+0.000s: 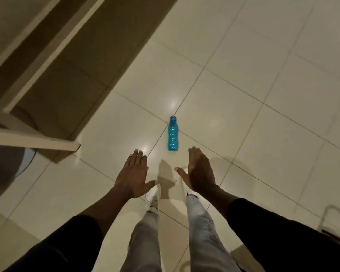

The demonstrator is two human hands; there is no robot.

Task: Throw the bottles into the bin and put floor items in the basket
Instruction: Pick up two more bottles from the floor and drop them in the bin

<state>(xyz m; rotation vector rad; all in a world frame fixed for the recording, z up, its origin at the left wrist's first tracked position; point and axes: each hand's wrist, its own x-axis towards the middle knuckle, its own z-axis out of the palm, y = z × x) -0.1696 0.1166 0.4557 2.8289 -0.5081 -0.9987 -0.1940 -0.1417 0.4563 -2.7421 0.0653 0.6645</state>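
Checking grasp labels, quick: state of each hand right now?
Left hand: open, fingers straight, holding nothing.
Right hand: open, holding nothing; the bottle lies on the floor ahead.

Floor (263, 65) – large, glossy, pale tiles with thin grout lines running diagonally across the view. Several soft light reflections show on the surface.

Items directly on the floor:
- Bottle (172, 135): blue, translucent, capped, lying on its side over a grout crossing, cap pointing away from the person.
- Shoes (154, 195): white, standing just short of the bottle's base, not touching it.
- Frame (33, 142): pale furniture at the left – dark shadow covers the tiles beneath it.
- Grey round object (6, 161): at the left edge under the frame; type cannot be determined.
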